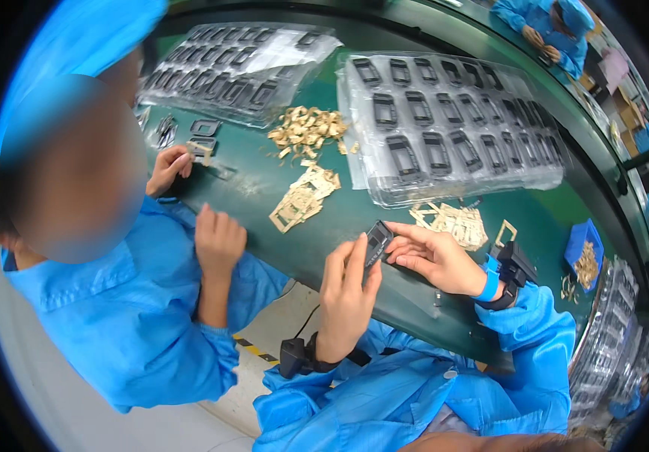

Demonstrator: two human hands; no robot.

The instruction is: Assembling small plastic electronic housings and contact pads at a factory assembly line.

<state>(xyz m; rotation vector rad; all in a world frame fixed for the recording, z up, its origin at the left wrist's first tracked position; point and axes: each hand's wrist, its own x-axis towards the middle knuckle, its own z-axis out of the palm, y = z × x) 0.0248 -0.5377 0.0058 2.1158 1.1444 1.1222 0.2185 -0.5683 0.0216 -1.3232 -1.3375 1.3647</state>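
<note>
A small black rectangular plastic frame [378, 239] is held tilted between my two hands above the green table's near edge. My left hand [345, 290] grips its lower left side with fingers and thumb. At its right side, my right hand [437, 258] closes thumb and fingers on the edge. Just beyond my right hand lies a pile of flat cream frame-shaped pieces [460, 226]. A single cream frame [511, 225] lies next to my right wrist. Behind the pile, a clear plastic tray [445, 190] carries rows of similar black frames.
At left a co-worker's hand [165, 169] holds a cream piece. Another clear tray [283, 51] of black frames stands far left. Curled cream scraps [306, 132] and flat cream pieces [302, 202] lie mid-table. A blue bin [574, 239] holds scraps; stacked trays [603, 339] stand right.
</note>
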